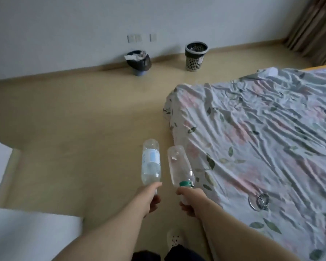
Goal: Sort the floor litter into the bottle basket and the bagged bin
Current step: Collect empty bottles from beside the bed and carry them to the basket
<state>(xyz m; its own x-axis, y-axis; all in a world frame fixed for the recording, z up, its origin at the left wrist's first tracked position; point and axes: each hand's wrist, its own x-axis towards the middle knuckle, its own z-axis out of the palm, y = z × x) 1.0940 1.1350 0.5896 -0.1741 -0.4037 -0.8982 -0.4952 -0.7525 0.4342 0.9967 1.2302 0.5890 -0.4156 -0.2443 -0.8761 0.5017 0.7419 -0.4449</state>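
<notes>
Head view, looking down across a bedroom floor. Two clear plastic bottles are held out in the lower centre of the frame, one per hand. The left hand (150, 197) is clenched around the neck end of the labelled bottle (151, 163), whose white-and-blue label faces up. The right hand (189, 201) grasps the green-capped bottle (178, 166) just below its cap. Both bottles point base-first toward the upper frame, side by side, close but apart.

Two receptacles stand against the wall at upper centre: the bagged bin (138, 62), lined in black with pale paper showing at its rim, and to its right the perforated bottle basket (196, 55). They stand well apart from each other.

One bed (262, 132) with a rumpled floral sheet fills the right half of the frame; its corner lies just right of the bottles. A metal key ring (259, 201) rests on the sheet at lower right. The tan floor (73, 113) between hands and receptacles is open, bounded on the left by a white ledge.
</notes>
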